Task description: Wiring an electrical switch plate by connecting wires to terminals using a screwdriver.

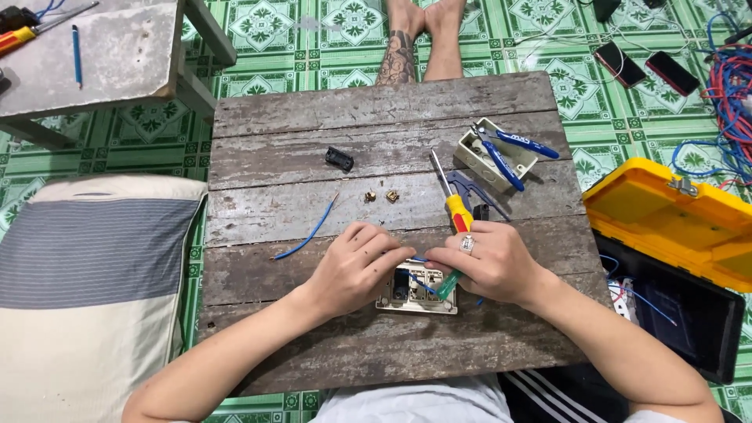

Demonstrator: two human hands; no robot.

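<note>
On the weathered wooden board (282, 329) lies a cream switch plate (417, 288), back side up, with blue wires at its terminals. My left hand (359, 265) rests on its left part, fingers pinching at the wiring. My right hand (490, 261), with a ring on one finger, grips a green-handled screwdriver (447, 284) whose tip points into the plate. A yellow and red screwdriver (453, 200) lies just beyond my right hand.
A loose blue wire (313, 232), two small brass parts (381, 196) and a black part (339, 159) lie on the board. Blue-handled pliers (513, 153) rest on a cream wall box (492, 159). An open yellow toolbox (672, 227) stands right, a cushion (86, 282) left.
</note>
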